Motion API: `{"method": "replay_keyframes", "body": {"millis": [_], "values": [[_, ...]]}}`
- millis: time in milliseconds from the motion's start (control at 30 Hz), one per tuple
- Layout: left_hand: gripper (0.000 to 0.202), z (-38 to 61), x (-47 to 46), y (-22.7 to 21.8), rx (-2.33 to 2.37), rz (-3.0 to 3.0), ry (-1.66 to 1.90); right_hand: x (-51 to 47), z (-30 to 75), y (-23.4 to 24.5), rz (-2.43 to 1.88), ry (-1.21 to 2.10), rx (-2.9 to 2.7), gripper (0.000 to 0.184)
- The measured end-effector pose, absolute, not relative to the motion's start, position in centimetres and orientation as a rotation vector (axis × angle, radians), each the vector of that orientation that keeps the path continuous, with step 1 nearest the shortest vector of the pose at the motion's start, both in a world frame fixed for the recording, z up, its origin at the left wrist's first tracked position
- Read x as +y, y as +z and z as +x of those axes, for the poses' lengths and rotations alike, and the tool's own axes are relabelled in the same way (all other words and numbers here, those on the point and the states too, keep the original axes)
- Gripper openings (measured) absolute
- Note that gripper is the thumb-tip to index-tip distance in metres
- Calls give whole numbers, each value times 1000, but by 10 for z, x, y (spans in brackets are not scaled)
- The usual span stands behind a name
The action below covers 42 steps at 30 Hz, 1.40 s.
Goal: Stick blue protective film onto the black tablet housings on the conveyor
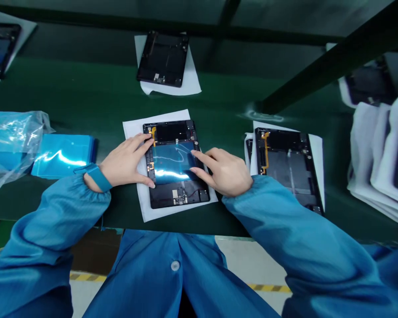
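An opened tablet housing (pixel 166 196) lies on a white sheet (pixel 149 214) directly in front of me. A shiny blue film (pixel 172 165) covers the middle of its inside, and an orange flex cable (pixel 153 134) runs along its upper left. My left hand (pixel 128 161) rests on the left edge of the housing, thumb and fingers apart. Over the right edge of the blue film, my right hand (pixel 223 171) touches it with an outstretched index finger and thumb; its other fingers are curled.
Left of me lies a stack of blue films (pixel 63 154) beside a clear plastic bag (pixel 16 141). Another opened tablet (pixel 285 168) lies to the right, another (pixel 164 59) at the back. White foam sheets (pixel 368 150) stand far right. A dark post (pixel 318 62) slants across the upper right.
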State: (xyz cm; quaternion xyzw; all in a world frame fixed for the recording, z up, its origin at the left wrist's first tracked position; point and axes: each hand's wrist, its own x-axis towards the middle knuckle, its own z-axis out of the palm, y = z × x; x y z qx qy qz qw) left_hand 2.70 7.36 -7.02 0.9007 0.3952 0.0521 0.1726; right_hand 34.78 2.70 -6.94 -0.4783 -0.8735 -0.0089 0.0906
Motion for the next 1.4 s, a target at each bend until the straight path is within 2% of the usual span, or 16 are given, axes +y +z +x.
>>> {"method": "replay_keyframes", "body": {"millis": [167, 333, 700, 900, 1000, 1100, 1167, 1267, 1400], "values": [[129, 26, 73, -72, 1116, 2534, 178, 31, 348, -78, -1297, 13, -2656, 51], [128, 26, 72, -72, 1101, 2558, 193, 33, 354, -82, -1199, 5, -2725, 54], [127, 27, 70, -72, 1113, 2547, 185, 46, 336, -78, -1482, 15, -2727, 77], [129, 28, 73, -64, 1139, 2546, 106, 45, 340, -74, -1612, 102, -2560, 70], [111, 35, 83, -46, 1182, 2485, -26, 30, 351, -74, -1519, 83, -2552, 60], [68, 58, 103, -31, 1355, 2443, -54, 18, 355, -77, -1356, 47, -2661, 57], [48, 77, 119, -33, 1518, 2445, 59, 16, 355, -79, -1334, 34, -2681, 60], [41, 101, 144, -52, 1705, 2426, 206, 16, 358, -80, -1340, 97, -2684, 65], [33, 109, 167, -77, 1732, 2411, 301, 10, 367, -69, -1298, 215, -2724, 68]]}}
